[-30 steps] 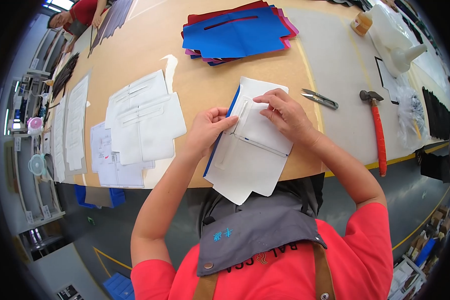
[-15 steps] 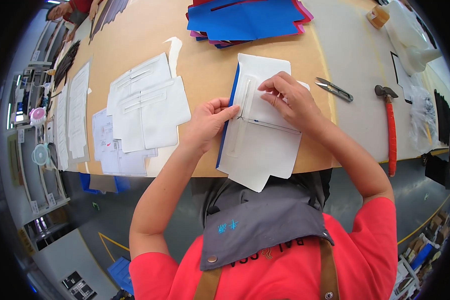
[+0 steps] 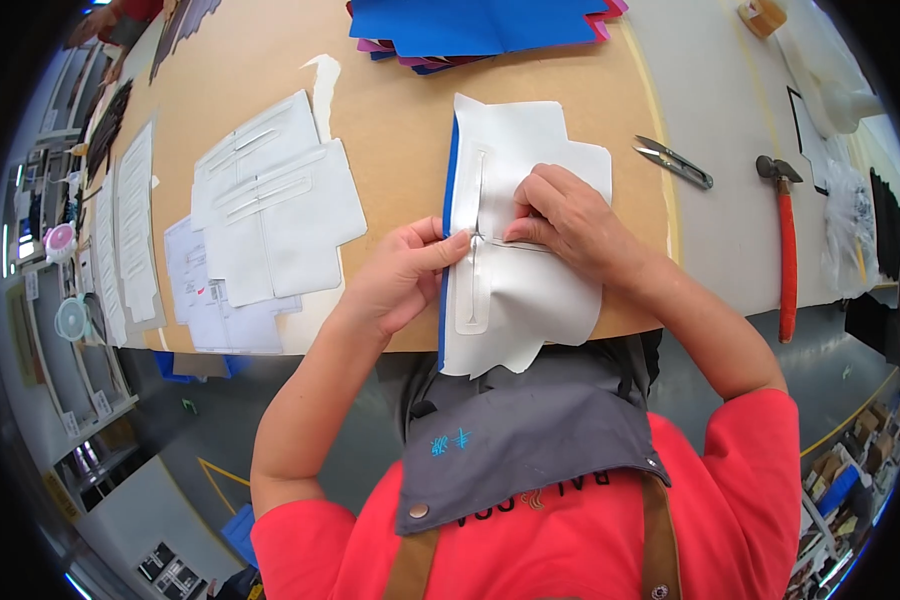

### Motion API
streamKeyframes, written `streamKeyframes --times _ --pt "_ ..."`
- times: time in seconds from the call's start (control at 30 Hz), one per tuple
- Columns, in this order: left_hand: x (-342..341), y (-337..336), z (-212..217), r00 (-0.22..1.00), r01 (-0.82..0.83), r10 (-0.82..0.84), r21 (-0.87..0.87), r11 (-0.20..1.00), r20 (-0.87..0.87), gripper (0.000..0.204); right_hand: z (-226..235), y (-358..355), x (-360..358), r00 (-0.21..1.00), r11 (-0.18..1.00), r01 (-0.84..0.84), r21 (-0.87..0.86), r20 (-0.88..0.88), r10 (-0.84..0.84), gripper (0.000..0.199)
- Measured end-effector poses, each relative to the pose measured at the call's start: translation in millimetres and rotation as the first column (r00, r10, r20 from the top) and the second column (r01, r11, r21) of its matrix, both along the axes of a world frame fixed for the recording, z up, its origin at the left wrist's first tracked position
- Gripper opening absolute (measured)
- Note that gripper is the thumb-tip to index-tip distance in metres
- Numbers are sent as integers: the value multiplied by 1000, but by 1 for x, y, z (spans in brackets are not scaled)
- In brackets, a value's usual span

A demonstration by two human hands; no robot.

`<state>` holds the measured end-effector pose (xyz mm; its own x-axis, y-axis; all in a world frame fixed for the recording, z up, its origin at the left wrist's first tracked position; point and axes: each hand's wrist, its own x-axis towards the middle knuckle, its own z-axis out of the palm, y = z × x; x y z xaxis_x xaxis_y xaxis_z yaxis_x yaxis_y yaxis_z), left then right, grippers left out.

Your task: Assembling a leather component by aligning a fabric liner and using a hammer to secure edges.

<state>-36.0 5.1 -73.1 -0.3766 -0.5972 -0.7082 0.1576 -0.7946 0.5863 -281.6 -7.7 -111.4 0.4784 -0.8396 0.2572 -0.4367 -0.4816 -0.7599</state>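
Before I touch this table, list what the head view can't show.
All in the head view:
Left hand: some fingertips, hidden by the blue-edged sheet.
Blue-edged sheet: underside, hidden by its own top.
Colored stack: far edge, cut off by the upper picture edge.
Printed paper: partly covered by the white pile.

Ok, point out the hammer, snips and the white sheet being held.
Hammer (image 3: pixel 787 250), head view: on its red handle.
Snips (image 3: pixel 684 169), head view: on the grey body.
White sheet (image 3: pixel 535 288), head view: on its lower face.

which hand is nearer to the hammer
Right. The right hand is left of the hammer, on the white piece; the left hand is farther left, at that piece's left edge.
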Motion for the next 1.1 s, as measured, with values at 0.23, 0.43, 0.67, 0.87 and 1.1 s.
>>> streamKeyframes --times 0.23,0.43,0.67,0.87,1.1 --pt "2 2 -3 994 -71 73 28 997 -82 22 4 5 -8 996 996 84 9 -4 -84 22" --pt "2 2 2 995 -30 36 -71 997 91 21 24 0 -94 804 782 482 -395 -155 -574 32" --pt "3 -2 3 988 -46 59 -94 995 146 29 1 2 -142 740 811 321 -489 -405 -537 25" --pt "0 0 8 984 -67 83 -98 993 160 27 23 5 -78 850 848 525 69 -13 -526 13" --pt "-4 4 1 989 -52 68 -120 991 128 26 14 7 29 784 687 27 726 411 -465 31"
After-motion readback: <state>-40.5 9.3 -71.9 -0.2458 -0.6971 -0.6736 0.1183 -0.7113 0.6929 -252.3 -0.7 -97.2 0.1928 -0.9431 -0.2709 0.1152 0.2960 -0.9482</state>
